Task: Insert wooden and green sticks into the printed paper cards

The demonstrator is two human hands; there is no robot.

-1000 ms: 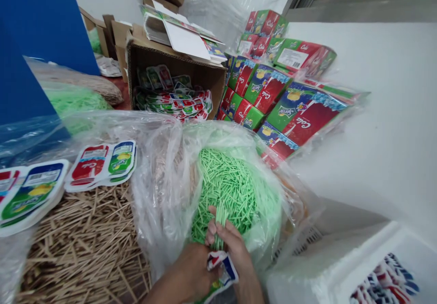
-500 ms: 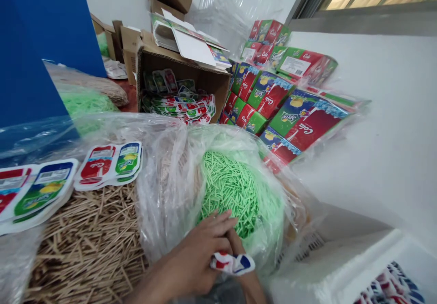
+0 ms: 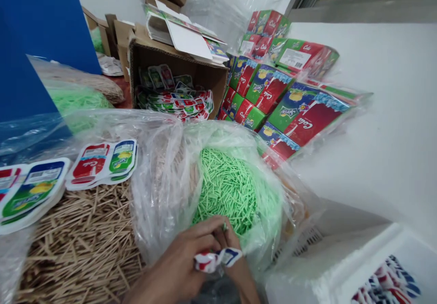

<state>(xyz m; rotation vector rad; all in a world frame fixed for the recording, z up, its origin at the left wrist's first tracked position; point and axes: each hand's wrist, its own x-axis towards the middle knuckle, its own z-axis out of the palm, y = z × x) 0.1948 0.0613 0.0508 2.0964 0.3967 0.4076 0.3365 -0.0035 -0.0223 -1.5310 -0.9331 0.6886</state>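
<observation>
Both hands meet at the bottom of the view, in front of a clear plastic bag [image 3: 164, 181] full of green sticks [image 3: 227, 188]. The left hand [image 3: 177, 267] has its fingers closed on a small printed paper packet [image 3: 216, 258], coloured red, white and blue, which is bent between the two hands. The right hand [image 3: 232, 254] is partly hidden behind the packet; its fingers seem pinched together on a few green sticks at the edge of the heap, but this is not fully clear. To the left lie brown wooden sticks [image 3: 85, 235] with printed labels [image 3: 102, 163] on top. Behind stands an open cardboard box [image 3: 177, 63] with more labels inside, and stacked drink-printed cartons [image 3: 273, 94] to the right.
</observation>
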